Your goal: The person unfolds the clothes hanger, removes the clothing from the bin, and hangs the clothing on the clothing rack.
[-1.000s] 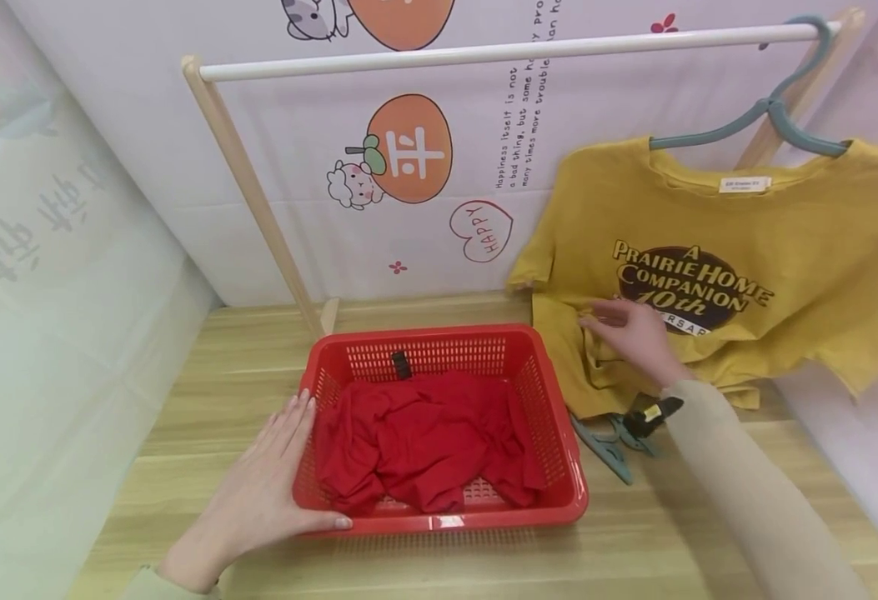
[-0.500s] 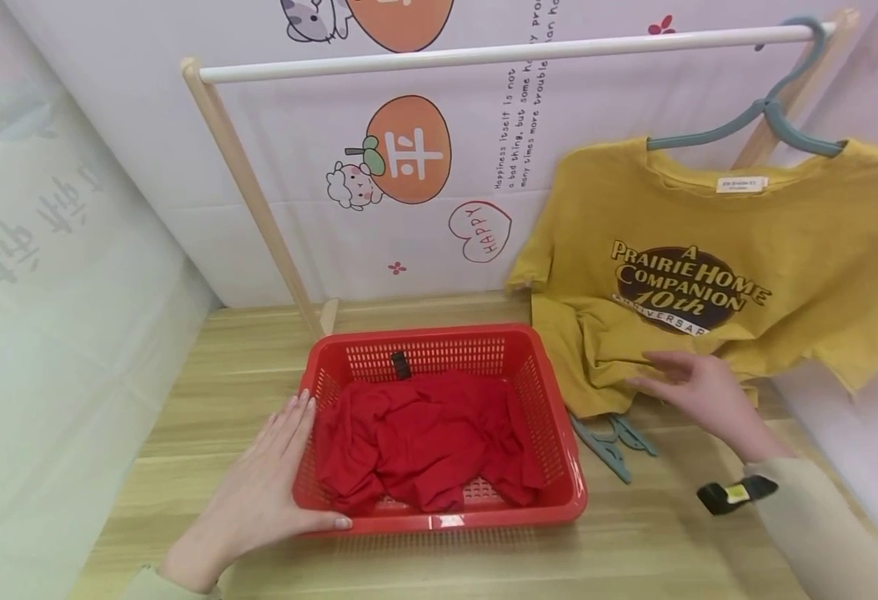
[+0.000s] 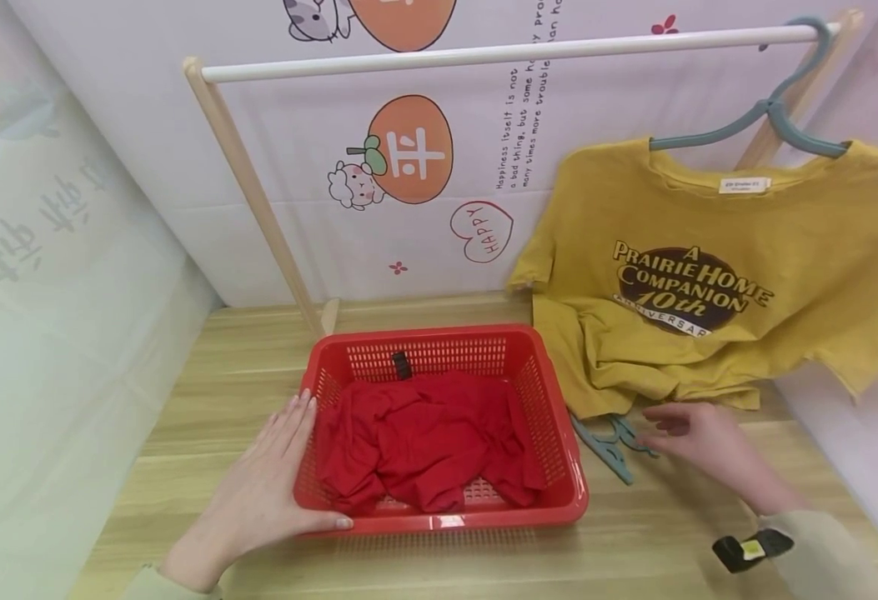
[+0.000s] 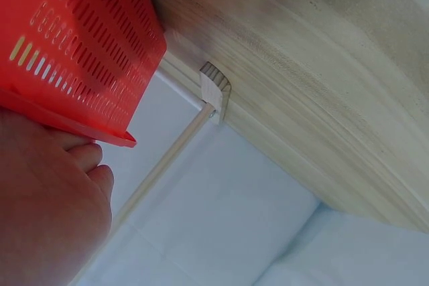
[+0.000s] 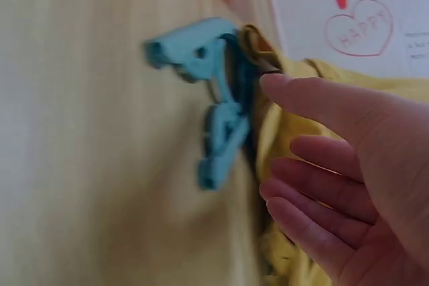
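My left hand rests at the near left corner of a red plastic basket. Its fingers lie straight along the side rim, the thumb on the front rim. Inside the basket is a crumpled red cloth garment. My right hand holds nothing and is just right of a blue-green folding hanger on the table. In the right wrist view, the hanger's other end is hidden by yellow cloth. A yellow printed T-shirt hangs behind on a second blue-green hanger, its hem bunched on the table.
A drying rack with a white rail and wooden posts stands behind the basket. A small black clip sits at the basket's back wall. Printed white sheets surround the wood-grain table.
My right hand has left the hem of the yellow T-shirt and moved right, then down toward the hanger on the table. My left hand and the basket have stayed put.
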`<state>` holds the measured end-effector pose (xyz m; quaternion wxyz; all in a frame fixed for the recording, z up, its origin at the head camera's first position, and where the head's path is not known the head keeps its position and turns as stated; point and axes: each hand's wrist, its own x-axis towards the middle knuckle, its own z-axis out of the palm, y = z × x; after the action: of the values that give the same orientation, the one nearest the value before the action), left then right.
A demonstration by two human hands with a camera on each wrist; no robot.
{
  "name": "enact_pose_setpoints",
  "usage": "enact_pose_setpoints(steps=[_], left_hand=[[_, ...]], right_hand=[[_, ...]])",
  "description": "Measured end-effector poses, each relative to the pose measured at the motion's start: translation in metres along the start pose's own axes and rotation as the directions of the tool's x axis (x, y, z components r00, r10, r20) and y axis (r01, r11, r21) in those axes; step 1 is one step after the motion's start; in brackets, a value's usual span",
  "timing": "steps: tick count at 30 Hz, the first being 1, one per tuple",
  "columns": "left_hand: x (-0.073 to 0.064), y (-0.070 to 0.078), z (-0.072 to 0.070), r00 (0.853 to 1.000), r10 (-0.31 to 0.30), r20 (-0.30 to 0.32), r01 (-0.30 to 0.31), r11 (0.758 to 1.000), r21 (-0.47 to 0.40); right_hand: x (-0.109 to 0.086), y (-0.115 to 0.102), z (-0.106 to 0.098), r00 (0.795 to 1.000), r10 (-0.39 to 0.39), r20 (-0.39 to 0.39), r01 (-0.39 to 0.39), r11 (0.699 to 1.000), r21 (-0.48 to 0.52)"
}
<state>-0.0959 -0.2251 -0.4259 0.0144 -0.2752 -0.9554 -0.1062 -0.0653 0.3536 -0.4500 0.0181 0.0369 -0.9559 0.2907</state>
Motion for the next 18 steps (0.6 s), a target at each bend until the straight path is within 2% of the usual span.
enact_pose_setpoints(steps=[8,11,18], left_hand=[[0.000,0.001,-0.001,1.000,-0.002,0.000,0.002,1.000,0.001],[0.000,0.001,-0.001,1.000,-0.003,0.003,0.003,1.000,0.000],[0.000,0.001,0.000,1.000,0.006,-0.012,-0.006,1.000,0.002]], right_hand=[[0.002,0.003,0.023,1.000,-0.020,0.015,0.020,1.000,0.014],[0.004,0.003,0.028,1.000,-0.001,0.016,0.001,1.000,0.003],[0.008,0.008,0.034,1.000,-0.018,-0.014,0.017,0.999,-0.037]])
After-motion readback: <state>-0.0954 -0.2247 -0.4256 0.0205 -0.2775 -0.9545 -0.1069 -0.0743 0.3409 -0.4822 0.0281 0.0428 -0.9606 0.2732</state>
